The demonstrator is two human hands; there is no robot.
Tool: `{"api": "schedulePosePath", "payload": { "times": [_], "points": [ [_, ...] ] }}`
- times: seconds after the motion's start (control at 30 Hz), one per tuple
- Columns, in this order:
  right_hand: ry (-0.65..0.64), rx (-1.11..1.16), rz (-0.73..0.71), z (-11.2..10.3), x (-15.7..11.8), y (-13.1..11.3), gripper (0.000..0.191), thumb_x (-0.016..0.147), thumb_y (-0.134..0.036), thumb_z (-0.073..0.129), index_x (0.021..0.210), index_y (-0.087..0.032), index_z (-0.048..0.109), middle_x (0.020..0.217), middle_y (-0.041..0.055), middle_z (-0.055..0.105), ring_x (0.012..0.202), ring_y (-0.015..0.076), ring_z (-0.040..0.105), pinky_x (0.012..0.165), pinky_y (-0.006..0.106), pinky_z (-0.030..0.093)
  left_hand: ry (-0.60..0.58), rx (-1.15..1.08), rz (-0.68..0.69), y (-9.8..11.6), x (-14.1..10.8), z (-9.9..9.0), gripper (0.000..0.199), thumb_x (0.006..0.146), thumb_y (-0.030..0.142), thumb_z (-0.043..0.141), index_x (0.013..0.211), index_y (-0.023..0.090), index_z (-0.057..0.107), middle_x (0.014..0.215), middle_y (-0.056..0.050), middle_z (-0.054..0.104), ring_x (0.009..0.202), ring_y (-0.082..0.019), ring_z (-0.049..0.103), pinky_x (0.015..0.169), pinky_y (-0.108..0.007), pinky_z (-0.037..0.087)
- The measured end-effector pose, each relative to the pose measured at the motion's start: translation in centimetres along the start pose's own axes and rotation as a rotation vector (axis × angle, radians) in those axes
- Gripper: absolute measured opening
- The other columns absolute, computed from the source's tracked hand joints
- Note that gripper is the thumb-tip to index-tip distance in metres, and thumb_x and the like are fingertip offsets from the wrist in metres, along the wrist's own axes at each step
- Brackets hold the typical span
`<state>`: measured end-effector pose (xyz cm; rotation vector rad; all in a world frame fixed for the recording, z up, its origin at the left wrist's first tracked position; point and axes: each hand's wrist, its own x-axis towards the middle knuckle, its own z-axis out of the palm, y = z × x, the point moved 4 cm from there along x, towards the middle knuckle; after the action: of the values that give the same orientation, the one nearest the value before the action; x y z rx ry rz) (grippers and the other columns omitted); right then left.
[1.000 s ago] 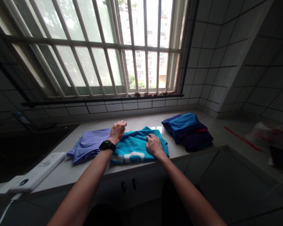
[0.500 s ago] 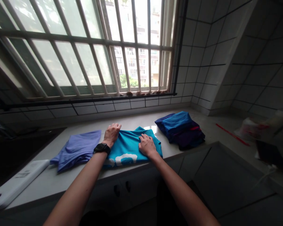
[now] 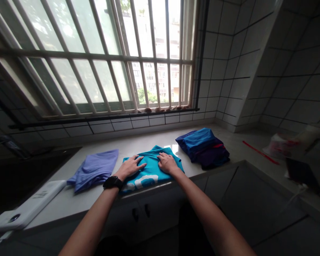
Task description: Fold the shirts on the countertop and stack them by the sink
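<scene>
Cloth (image 3: 150, 169), teal with white print, lies folded near the front edge of the pale counter (image 3: 146, 139); clock positions are read from its centre. The left hand (image 3: 130, 167), a black watch (image 3: 112, 182) at its wrist, lies palm down at 10 o'clock on the cloth, fingers spread and thumb apart from them. The right hand (image 3: 166, 162) rests at 2 o'clock on the same fabric, its fingers slightly bent and a little apart, the tips against the surface. Neither hand pinches a fold visibly.

Surroundings: at 9 o'clock, a folded lilac garment (image 3: 96, 167), separate from the cloth; beyond it, towards the lower left, a white elongated device (image 3: 33, 204) with a cable (image 3: 1, 240). At 2 o'clock, a pile of blue and purple garments (image 3: 204, 147), set apart; at 3 o'clock, farther out, a red strip (image 3: 260, 153). At 11 o'clock, a barred window (image 3: 96, 57) above the counter.
</scene>
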<state>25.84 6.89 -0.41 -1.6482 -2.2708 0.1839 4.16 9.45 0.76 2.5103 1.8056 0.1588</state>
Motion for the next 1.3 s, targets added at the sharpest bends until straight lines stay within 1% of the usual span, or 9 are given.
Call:
{"api": "schedulePosePath", "payload": {
  "times": [0.23, 0.43, 0.53, 0.67, 0.77, 0.87, 1.03, 1.2, 1.3],
  "points": [
    [-0.036, -0.041, -0.097, -2.9, 0.7, -2.2, 0.041, 0.099, -0.017, 0.049, 0.135, -0.027, 0.067, 0.148, 0.0067, 0.061, 0.136, 0.0232, 0.053, 0.115, 0.040, 0.039, 0.063, 0.142, -0.197, 4.5, -5.8, -0.6, 0.061, 0.093, 0.061, 0.047, 0.120, 0.012, 0.073, 0.124, -0.024, 0.068, 0.119, -0.038, 0.062, 0.093, -0.045, 0.054],
    [-0.012, 0.063, -0.327, -0.6, -8.8, -4.3, 0.050, 0.092, -0.011, 0.050, 0.139, -0.020, 0.063, 0.144, 0.0134, 0.062, 0.133, 0.0246, 0.058, 0.110, 0.039, 0.046, 0.248, 0.191, -0.339, 5.7, -11.2, 0.1, 0.055, 0.096, 0.055, 0.046, 0.091, 0.011, 0.078, 0.096, -0.024, 0.071, 0.095, -0.037, 0.069, 0.073, -0.041, 0.056],
    [-0.009, 0.083, -0.416, 0.4, -13.6, -3.4, 0.073, 0.079, -0.008, 0.060, 0.151, -0.020, 0.052, 0.162, 0.0141, 0.044, 0.151, 0.0269, 0.039, 0.121, 0.044, 0.036, 0.217, 0.146, -0.183, 3.7, -13.0, -0.1, 0.051, 0.093, 0.060, 0.052, 0.092, 0.018, 0.080, 0.110, -0.020, 0.071, 0.108, -0.035, 0.067, 0.091, -0.044, 0.056],
    [0.068, -0.030, -0.506, 2.3, -15.8, -3.0, 0.093, 0.077, -0.001, 0.061, 0.161, -0.031, 0.036, 0.170, 0.0096, 0.031, 0.158, 0.0292, 0.025, 0.126, 0.053, 0.026, 0.169, -0.031, 0.162, 0.9, -14.8, 1.0, 0.071, 0.070, 0.041, 0.082, 0.138, 0.030, 0.065, 0.150, -0.011, 0.057, 0.133, -0.035, 0.056, 0.108, -0.046, 0.050],
    [0.222, -0.109, -0.486, 3.9, -15.2, -3.5, 0.077, 0.088, 0.001, 0.055, 0.156, -0.033, 0.045, 0.165, 0.0092, 0.041, 0.154, 0.0303, 0.033, 0.123, 0.057, 0.030, 0.191, -0.070, 0.191, -0.2, -15.6, 1.7, 0.065, 0.076, 0.014, 0.068, 0.139, 0.032, 0.064, 0.143, -0.009, 0.064, 0.129, -0.030, 0.060, 0.108, -0.045, 0.050],
    [0.329, -0.061, -0.470, 4.5, -14.6, -4.1, 0.051, 0.097, -0.004, 0.051, 0.140, -0.030, 0.062, 0.145, 0.0102, 0.062, 0.139, 0.0269, 0.053, 0.117, 0.050, 0.041, 0.200, -0.136, 0.174, -0.1, -16.3, 1.1, 0.046, 0.085, 0.009, 0.052, 0.120, 0.030, 0.073, 0.116, -0.007, 0.075, 0.111, -0.025, 0.067, 0.099, -0.039, 0.055],
    [0.376, 0.166, -0.411, 0.5, -13.6, -4.1, 0.033, 0.099, -0.015, 0.052, 0.127, -0.025, 0.067, 0.115, 0.0102, 0.071, 0.105, 0.0231, 0.069, 0.095, 0.039, 0.056, 0.227, -0.311, 0.056, -0.2, -16.5, -3.5, 0.043, 0.079, 0.018, 0.059, 0.119, 0.028, 0.070, 0.115, -0.006, 0.075, 0.105, -0.025, 0.071, 0.092, -0.035, 0.056],
    [0.395, 0.271, -0.152, -6.4, -8.5, -3.4, 0.045, 0.097, -0.023, 0.055, 0.142, -0.024, 0.050, 0.121, 0.0107, 0.067, 0.108, 0.0266, 0.065, 0.093, 0.040, 0.055, 0.343, -0.250, -0.059, 0.9, -11.6, -9.4, 0.052, 0.084, 0.030, 0.062, 0.135, 0.025, 0.059, 0.119, -0.007, 0.073, 0.106, -0.027, 0.070, 0.093, -0.037, 0.055],
    [0.506, 0.185, 0.002, -9.0, -6.1, -3.2, 0.052, 0.096, -0.016, 0.051, 0.148, -0.019, 0.045, 0.132, 0.0164, 0.059, 0.121, 0.0309, 0.057, 0.103, 0.047, 0.050, 0.493, -0.128, -0.077, 1.9, -8.4, -10.3, 0.057, 0.089, 0.030, 0.058, 0.144, 0.019, 0.052, 0.138, -0.014, 0.064, 0.125, -0.031, 0.061, 0.105, -0.042, 0.049]
  ]
}}
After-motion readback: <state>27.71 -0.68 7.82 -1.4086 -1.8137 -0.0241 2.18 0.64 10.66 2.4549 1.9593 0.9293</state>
